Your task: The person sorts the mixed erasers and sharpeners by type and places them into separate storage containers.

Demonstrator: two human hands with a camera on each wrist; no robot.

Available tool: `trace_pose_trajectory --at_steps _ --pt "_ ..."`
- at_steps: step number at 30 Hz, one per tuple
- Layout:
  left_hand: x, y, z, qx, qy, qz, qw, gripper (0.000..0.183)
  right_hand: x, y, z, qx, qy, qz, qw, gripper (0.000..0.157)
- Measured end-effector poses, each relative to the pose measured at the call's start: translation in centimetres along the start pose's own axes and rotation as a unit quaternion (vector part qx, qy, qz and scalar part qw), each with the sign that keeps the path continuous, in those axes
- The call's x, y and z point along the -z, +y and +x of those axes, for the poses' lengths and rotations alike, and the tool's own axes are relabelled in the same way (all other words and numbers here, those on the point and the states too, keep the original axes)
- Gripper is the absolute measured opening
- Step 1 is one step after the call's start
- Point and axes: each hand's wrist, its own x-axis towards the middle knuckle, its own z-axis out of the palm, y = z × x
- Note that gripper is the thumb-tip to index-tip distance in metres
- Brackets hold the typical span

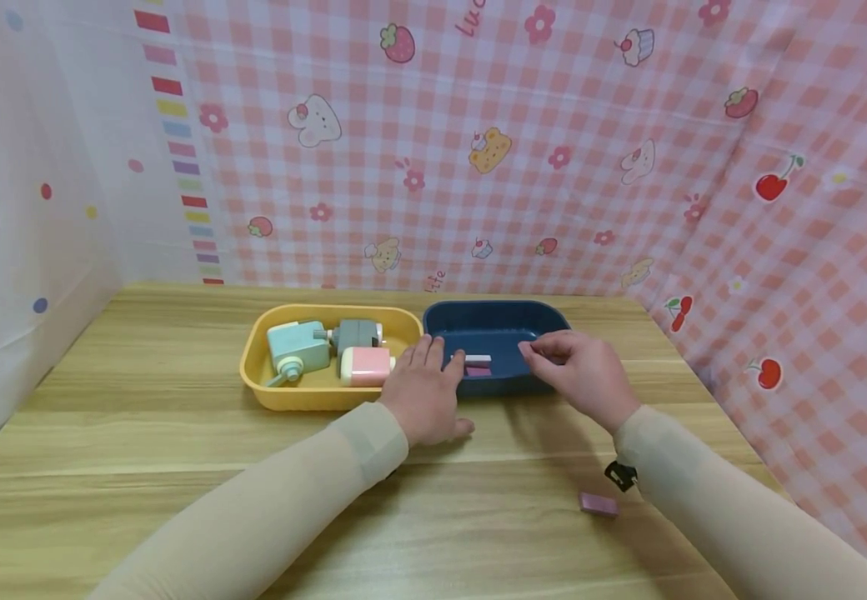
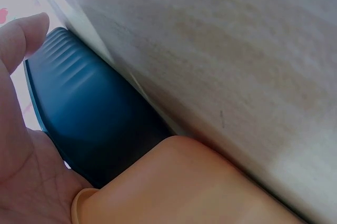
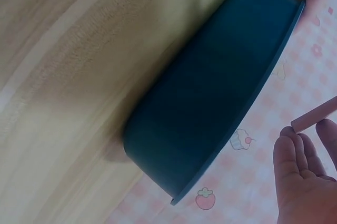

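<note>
My right hand (image 1: 587, 373) is over the right end of the dark blue tray (image 1: 495, 310), pinching a small pink block (image 3: 315, 116) between thumb and fingertips. Inside that tray, near its front wall, lie a white block (image 1: 477, 361) and a purple block (image 1: 478, 372). My left hand (image 1: 424, 390) rests with extended fingers where the blue tray meets the yellow tray (image 1: 283, 400). From the left wrist, the palm (image 2: 37, 182) shows right at the rims of both trays.
In the yellow tray are a teal toy piece (image 1: 300, 343) with a knob, a grey-green one (image 1: 357, 332) and a pink-and-cream one (image 1: 368, 367). Another pinkish-purple block (image 1: 598, 505) lies on the wooden table (image 1: 478, 517) near my right sleeve. Patterned cloth (image 1: 433, 167) hangs behind.
</note>
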Motion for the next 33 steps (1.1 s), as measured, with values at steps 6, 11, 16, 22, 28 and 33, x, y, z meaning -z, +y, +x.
trace_pose_trajectory --at_steps 6,11,16,22,28,33 --pt "0.0 0.1 0.0 0.001 0.000 0.002 1.0000 0.105 -0.2 0.2 0.7 -0.010 0.005 0.007 1.000 0.039" --pt "0.0 0.1 0.0 0.002 0.000 0.002 1.0000 0.105 -0.4 0.5 1.3 -0.017 0.004 0.003 1.000 0.039" --pt "0.0 0.1 0.0 -0.001 0.001 0.007 1.0000 0.105 -0.5 0.8 1.8 -0.028 0.003 0.002 1.000 0.040" --pt "-0.1 0.0 0.1 -0.001 0.002 0.012 0.9999 0.106 -0.7 1.1 2.3 -0.028 0.003 -0.001 1.000 0.043" --pt "0.0 0.1 0.0 0.001 0.000 0.009 1.0000 0.106 -0.8 1.4 2.7 -0.040 -0.003 -0.004 0.999 0.046" --pt "0.0 0.1 0.0 0.001 0.000 0.007 1.0000 0.106 -1.0 1.5 2.9 -0.048 -0.005 -0.004 0.999 0.048"
